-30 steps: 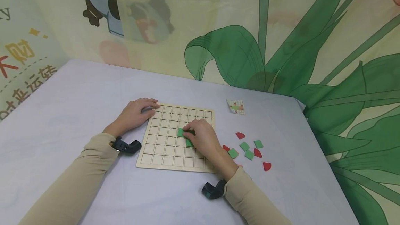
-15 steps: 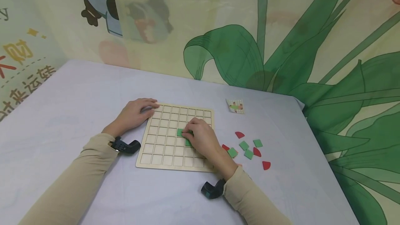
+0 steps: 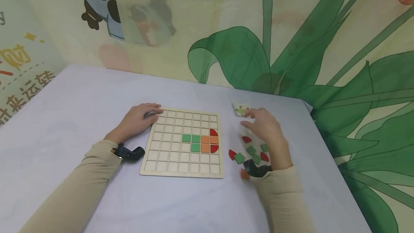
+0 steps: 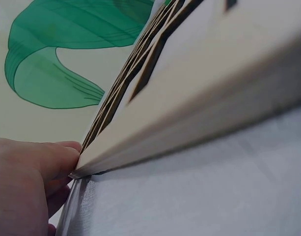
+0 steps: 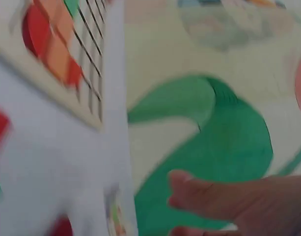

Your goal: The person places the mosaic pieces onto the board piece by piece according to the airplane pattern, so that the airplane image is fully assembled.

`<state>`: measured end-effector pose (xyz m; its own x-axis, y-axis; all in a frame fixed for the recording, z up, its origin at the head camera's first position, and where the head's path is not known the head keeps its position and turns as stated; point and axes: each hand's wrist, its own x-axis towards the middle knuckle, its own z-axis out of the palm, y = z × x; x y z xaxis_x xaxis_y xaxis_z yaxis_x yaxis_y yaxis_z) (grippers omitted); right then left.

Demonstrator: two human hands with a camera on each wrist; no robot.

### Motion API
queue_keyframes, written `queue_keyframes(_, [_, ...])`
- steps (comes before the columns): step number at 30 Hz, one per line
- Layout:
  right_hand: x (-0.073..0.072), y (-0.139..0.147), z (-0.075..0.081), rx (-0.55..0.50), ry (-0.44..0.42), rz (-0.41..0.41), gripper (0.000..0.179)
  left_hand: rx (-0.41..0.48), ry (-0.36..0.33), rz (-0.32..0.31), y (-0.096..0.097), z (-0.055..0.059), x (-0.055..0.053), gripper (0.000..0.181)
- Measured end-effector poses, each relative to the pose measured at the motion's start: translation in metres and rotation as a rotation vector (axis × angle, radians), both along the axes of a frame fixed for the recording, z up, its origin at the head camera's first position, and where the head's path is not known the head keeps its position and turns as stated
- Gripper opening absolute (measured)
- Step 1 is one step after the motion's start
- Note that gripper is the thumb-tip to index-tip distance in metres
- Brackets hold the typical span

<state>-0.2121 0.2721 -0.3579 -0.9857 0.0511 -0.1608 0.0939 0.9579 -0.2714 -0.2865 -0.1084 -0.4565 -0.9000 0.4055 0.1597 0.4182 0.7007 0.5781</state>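
Observation:
A pale wooden grid board point(image 3: 166, 146) lies on the table. In its right half sit green squares point(image 3: 195, 138), orange squares point(image 3: 205, 148) and two red quarter-circle pieces point(image 3: 214, 149). My left hand point(image 3: 139, 119) rests at the board's far left corner, its fingers touching the edge; the left wrist view shows the fingertips point(image 4: 67, 157) against that corner. To the right of the board, my right hand point(image 3: 263, 127) is raised with thumb and fingers apart, holding nothing. Its fingertips overlap a small picture card point(image 3: 240, 111) in the head view; contact cannot be told.
Loose green squares point(image 3: 239, 158), red quarter circles point(image 3: 246, 139) and an orange square point(image 3: 245, 174) lie scattered right of the board, partly under the right forearm. A printed backdrop point(image 3: 155, 56) stands behind the white-covered table point(image 3: 106, 82).
My right hand has left the green pieces on the board and moved right and away from me, over toward the picture card. My left hand stays at the board's corner.

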Motion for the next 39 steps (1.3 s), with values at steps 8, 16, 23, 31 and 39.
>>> queue_keyframes(8, [0.010,0.060,-0.006,0.109,-0.396,-0.121,0.048,0.000,-0.010,0.001,0.000,0.000,-0.001,0.032])
queue_keyframes(16, [0.004,0.060,-0.019,0.081,-0.414,-0.148,0.029,0.001,-0.011,-0.004,-0.002,0.000,-0.001,0.032])
queue_keyframes(23, [-0.006,0.051,-0.026,0.084,-0.334,-0.177,0.031,0.002,-0.017,0.001,-0.002,0.000,0.000,0.032])
queue_keyframes(31, [-0.016,0.043,-0.036,-0.018,-0.176,-0.230,0.031,0.004,-0.007,-0.010,-0.002,0.001,0.000,0.032])
queue_keyframes(39, [-0.018,0.015,-0.036,-0.205,0.235,-0.199,0.030,0.000,-0.010,-0.005,-0.001,0.001,0.000,0.032])
